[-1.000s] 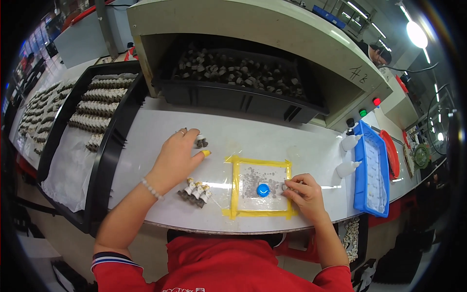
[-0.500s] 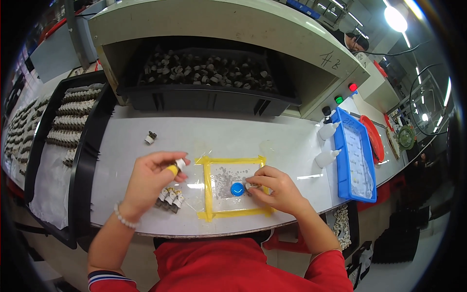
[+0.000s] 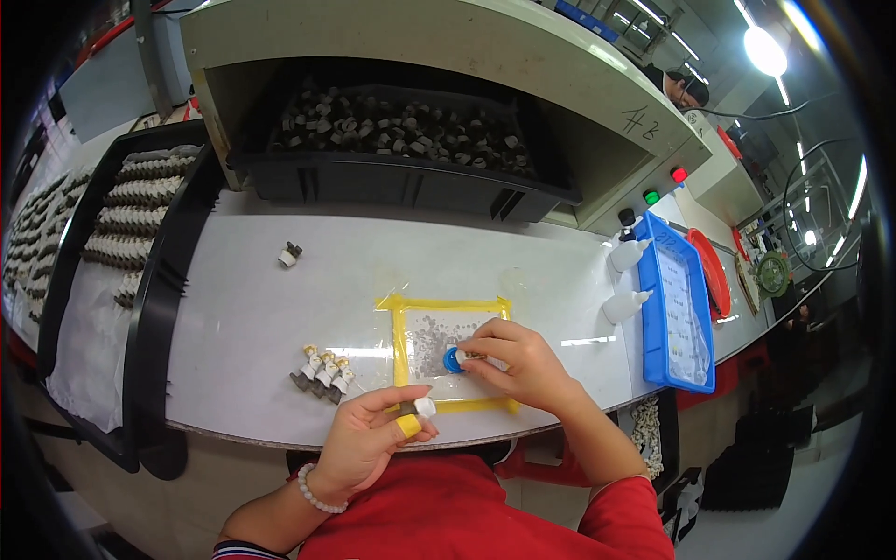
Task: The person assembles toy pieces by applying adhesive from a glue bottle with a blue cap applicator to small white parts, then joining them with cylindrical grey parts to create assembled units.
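Observation:
My left hand (image 3: 369, 439), yellow tape round its thumb, pinches a small white-and-dark piece (image 3: 425, 407) just in front of the yellow-taped frame. My right hand (image 3: 523, 366) is closed on a small pale piece, mostly covered by the fingers, at a round blue cap (image 3: 452, 360). The cap sits inside the yellow tape border (image 3: 399, 345) on a clear sheet marked with grey spots. Left of the border lie several small figures (image 3: 327, 372) with white bodies, yellowish tops and dark bases. Farther back, a single white-and-dark piece (image 3: 288, 256) lies alone.
A black bin (image 3: 401, 189) of white-and-dark pieces stands under the shelf. On the left is a black tray (image 3: 154, 317) with rows of pieces. Two white squeeze bottles (image 3: 623, 306) stand beside a blue tray (image 3: 661, 350) at right. Another person (image 3: 684, 91) is in the background.
My left hand has moved right and nearer to me, carrying its white-and-dark piece and uncovering the figures. My right hand has shifted slightly left, bringing its pale piece to the blue cap.

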`<state>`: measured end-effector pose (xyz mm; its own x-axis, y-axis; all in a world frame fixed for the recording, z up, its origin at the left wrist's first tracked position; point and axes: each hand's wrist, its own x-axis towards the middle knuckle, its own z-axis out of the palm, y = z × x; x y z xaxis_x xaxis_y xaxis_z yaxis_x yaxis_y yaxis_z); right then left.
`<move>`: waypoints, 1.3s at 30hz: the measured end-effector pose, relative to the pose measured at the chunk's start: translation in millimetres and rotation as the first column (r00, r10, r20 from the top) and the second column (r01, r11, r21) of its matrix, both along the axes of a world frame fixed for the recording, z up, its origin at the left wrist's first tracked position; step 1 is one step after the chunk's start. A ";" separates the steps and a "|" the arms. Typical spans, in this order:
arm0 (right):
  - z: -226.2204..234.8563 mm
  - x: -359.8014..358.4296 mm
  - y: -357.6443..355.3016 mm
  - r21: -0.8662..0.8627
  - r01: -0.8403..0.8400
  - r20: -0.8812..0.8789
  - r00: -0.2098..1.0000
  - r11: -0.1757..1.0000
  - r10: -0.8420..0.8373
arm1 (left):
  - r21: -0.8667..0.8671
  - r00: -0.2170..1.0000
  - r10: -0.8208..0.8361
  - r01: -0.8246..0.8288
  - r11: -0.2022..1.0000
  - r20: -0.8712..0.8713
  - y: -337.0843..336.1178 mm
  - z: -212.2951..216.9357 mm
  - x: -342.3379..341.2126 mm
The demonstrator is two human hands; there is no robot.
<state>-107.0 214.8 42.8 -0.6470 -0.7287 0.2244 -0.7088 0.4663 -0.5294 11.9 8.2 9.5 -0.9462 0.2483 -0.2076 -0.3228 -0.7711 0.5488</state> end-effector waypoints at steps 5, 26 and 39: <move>-2.4 10.4 6.8 -0.236 0.158 0.312 0.947 0.959 -0.079 | -0.127 0.996 0.042 -0.052 0.991 -0.082 8.0 -16.4 -4.1; 0.3 32.0 -2.0 -0.299 0.093 0.412 0.910 0.950 0.041 | -0.215 0.980 0.154 -0.179 0.960 -0.130 24.1 -19.1 -7.1; 2.1 46.9 65.4 -0.349 0.319 0.272 0.934 0.881 -0.231 | -0.588 0.839 0.209 -0.509 0.629 -0.502 -43.9 -0.5 -1.3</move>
